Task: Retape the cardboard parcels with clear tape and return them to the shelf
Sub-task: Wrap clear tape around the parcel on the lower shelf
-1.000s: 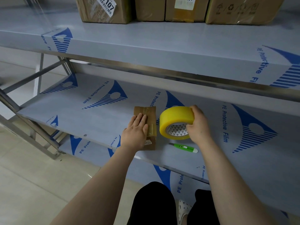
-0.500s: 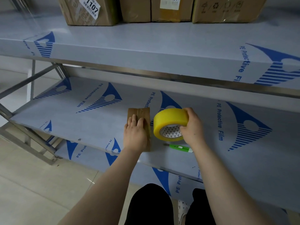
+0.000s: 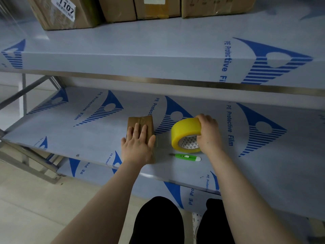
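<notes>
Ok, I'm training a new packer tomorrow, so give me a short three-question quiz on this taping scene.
1. True or false: the left hand lies flat on the small parcel.
2. What does the right hand grip? A) tape roll B) green cutter C) a box
3. Fill in: the green cutter lies on the ____ shelf, nearer to us than the roll.

Key: 1 true; 2 A; 3 middle

I see my left hand [image 3: 138, 144] pressed flat on the small cardboard parcel [image 3: 140, 123] on the middle shelf [image 3: 88, 138], my right hand [image 3: 208, 132] gripping the yellow tape roll [image 3: 184, 131] beside it, a green cutter [image 3: 187, 157] just below.
</notes>
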